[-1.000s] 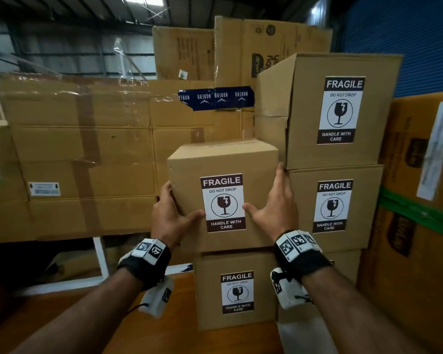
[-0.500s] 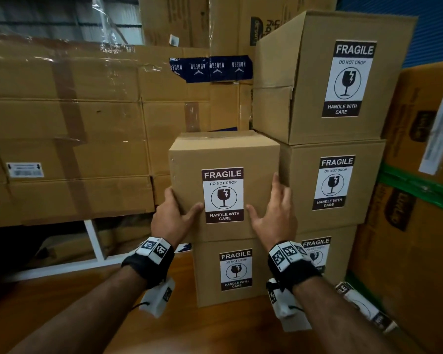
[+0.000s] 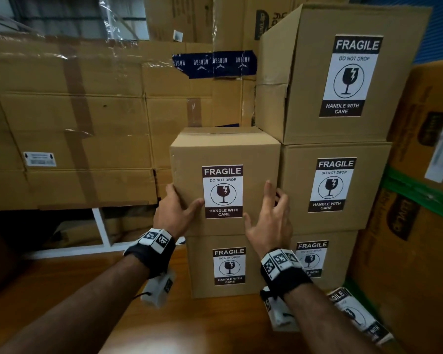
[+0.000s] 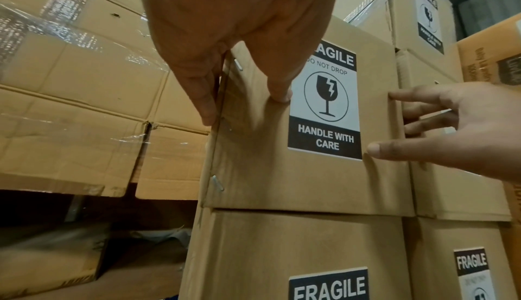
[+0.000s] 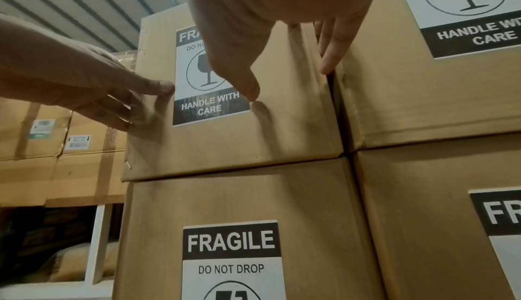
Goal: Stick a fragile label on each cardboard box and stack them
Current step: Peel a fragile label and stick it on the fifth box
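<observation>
The labelled cardboard box (image 3: 225, 152) sits on top of another labelled box (image 3: 202, 267), tight against a stack of three labelled boxes (image 3: 299, 190) on its right. Its fragile label (image 3: 222, 191) faces me. My left hand (image 3: 184, 198) lies with straight fingers along the box's left side and its thumb pressed on the front beside the label. My right hand (image 3: 266, 215) is spread and loose at the box's right edge; one fingertip (image 4: 394, 96) touches that edge, and the thumb hovers just off the front face.
A strip of spare fragile labels (image 3: 356, 315) lies on the wooden surface (image 3: 100, 302) at lower right. Large film-wrapped cartons (image 3: 74, 123) wall off the back and left. Big cartons with a green strap (image 3: 420, 198) stand at the right.
The box has come down and now rests squarely on the lower box. My right hand has let go of its right side and spread its fingers; the left hand stays on the left corner.
</observation>
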Demonstrator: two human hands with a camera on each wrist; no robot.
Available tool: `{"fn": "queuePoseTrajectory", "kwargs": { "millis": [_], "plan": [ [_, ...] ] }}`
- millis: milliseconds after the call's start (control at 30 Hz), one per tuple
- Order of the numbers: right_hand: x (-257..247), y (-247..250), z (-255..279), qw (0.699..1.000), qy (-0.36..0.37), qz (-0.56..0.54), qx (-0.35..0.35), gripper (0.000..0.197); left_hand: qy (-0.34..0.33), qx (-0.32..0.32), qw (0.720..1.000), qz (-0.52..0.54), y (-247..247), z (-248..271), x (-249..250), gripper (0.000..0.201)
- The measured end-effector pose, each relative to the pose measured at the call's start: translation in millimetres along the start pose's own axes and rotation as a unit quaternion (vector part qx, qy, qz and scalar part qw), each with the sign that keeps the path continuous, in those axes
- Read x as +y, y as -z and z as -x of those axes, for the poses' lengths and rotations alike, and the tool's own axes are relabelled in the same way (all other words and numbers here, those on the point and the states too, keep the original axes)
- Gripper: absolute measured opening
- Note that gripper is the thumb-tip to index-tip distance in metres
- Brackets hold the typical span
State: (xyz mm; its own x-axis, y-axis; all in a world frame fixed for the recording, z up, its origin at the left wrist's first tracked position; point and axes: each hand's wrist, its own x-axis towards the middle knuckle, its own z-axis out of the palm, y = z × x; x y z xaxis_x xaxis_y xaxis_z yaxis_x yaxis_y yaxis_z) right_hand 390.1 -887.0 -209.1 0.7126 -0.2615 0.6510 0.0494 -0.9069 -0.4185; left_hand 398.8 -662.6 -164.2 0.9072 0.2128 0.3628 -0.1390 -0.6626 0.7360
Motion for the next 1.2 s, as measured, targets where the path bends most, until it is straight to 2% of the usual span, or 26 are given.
{"fn": "queuePoseTrajectory", "kwargs": {
  "millis": [167,300,367,433,500,667,900,1000,1200],
  "plan": [
    [5.4,-5.1,-0.2,1.000,0.017,0.013,0.004,0.125,0.006,-0.035,0.999,0.041,5.7,6.5,1.8,0.071],
    [5.5,-5.8,6.0,0.998,0.016,-0.056,-0.006,0.120,-0.023,-0.081,0.996,0.023,18.2,26.6,-2.7,0.086],
    [-4.4,-6.4,14.8,0.989,0.034,-0.143,0.017,0.113,-0.053,-0.054,0.995,-0.058,29.9,39.0,-11.8,0.093],
    [-23.7,-8.9,27.7,0.965,0.074,-0.250,0.029,0.101,-0.074,-0.020,0.989,-0.128,46.8,53.7,-25.6,0.094],
    [-49.0,-11.7,43.9,0.940,0.125,-0.319,0.011,0.091,-0.077,0.004,0.983,-0.168,67.5,70.6,-42.0,0.090],
    [-107.3,-26.5,81.2,0.904,0.183,-0.374,-0.094,0.083,0.000,0.051,0.972,-0.228,130.3,107.4,-99.9,0.089],
    [-203.2,-69.0,132.7,0.857,0.266,-0.396,-0.193,0.076,0.127,0.128,0.951,-0.249,238.0,160.6,-219.8,0.084],
    [-255.8,-93.3,158.1,0.845,0.290,-0.388,-0.227,0.078,0.175,0.160,0.941,-0.241,288.9,173.9,-273.2,0.084],
    [-373.1,-147.8,218.9,0.836,0.315,-0.346,-0.288,0.084,0.221,0.190,0.931,-0.221,396.0,172.2,-370.4,0.088]
  ]
}}
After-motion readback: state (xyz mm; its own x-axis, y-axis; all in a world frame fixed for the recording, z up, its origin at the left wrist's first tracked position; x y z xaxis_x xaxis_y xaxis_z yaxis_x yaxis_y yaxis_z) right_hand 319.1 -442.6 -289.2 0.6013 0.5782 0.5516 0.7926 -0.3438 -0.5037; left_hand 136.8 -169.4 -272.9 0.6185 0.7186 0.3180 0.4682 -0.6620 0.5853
